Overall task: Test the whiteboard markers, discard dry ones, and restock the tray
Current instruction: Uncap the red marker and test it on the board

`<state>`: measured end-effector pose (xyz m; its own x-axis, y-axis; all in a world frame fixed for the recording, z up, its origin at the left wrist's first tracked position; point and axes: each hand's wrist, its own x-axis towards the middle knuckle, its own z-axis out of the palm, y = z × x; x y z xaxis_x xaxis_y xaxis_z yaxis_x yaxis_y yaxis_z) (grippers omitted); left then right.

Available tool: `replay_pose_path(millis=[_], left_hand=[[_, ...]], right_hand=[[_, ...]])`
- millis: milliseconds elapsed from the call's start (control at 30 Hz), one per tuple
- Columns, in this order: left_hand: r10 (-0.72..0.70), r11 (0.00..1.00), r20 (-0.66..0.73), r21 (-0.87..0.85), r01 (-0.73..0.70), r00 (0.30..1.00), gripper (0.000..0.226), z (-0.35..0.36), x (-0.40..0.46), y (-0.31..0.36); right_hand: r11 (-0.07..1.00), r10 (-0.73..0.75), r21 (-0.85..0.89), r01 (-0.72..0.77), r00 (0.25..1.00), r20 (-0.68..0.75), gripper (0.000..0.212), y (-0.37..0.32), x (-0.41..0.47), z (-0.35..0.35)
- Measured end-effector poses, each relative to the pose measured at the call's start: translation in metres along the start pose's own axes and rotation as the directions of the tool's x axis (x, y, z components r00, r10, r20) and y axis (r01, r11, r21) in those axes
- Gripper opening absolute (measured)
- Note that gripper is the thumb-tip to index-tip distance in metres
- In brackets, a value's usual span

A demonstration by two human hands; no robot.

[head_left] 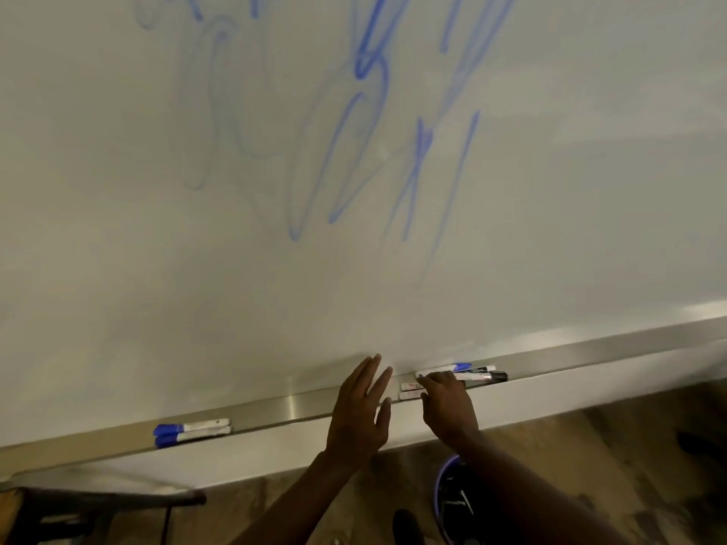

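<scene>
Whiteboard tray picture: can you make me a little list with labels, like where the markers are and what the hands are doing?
board: whiteboard with blue scribbles
tray: metal ledge along the bottom edge of the board
left markers: two blue-capped markers lying side by side on the tray
right markers: a cluster of markers, blue and black caps, on the tray
left hand: fingers straight, over the tray, holding nothing
right hand: fingertips on the cluster; a real grip cannot be told
floor: blue-rimmed bin below the right arm
</scene>
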<state>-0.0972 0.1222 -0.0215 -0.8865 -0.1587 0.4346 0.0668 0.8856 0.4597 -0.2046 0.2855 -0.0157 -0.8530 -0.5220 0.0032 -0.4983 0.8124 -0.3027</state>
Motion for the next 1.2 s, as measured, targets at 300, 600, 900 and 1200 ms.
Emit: replay_pose_path(millis=[300, 600, 900, 1200], left_hand=[[0.030, 0.999, 0.079, 0.040, -0.033, 0.996, 0.050, 0.011, -0.003, -0.005], [-0.065, 0.998, 0.061, 0.032, 0.063, 0.996, 0.049, 0.000, -0.009, -0.009], [-0.146, 0.989, -0.003, -0.034, 0.146, 0.989, 0.051, -0.016, -0.011, -0.024], [-0.320, 0.914, 0.039, -0.249, 0.319, 0.947, 0.059, -0.056, 0.014, -0.007]], right_hand=[[0.994, -0.079, -0.071, 0.086, 0.992, 0.095, 0.032, 0.011, -0.003, 0.017], [0.942, -0.181, -0.234, 0.241, 0.951, 0.251, 0.038, -0.002, 0.012, 0.013], [0.948, -0.290, -0.056, 0.314, 0.922, 0.257, 0.026, -0.021, 0.019, 0.001], [0.393, 0.005, 0.919, 0.037, 0.999, -0.043, 0.019, -0.078, 0.020, -0.074]])
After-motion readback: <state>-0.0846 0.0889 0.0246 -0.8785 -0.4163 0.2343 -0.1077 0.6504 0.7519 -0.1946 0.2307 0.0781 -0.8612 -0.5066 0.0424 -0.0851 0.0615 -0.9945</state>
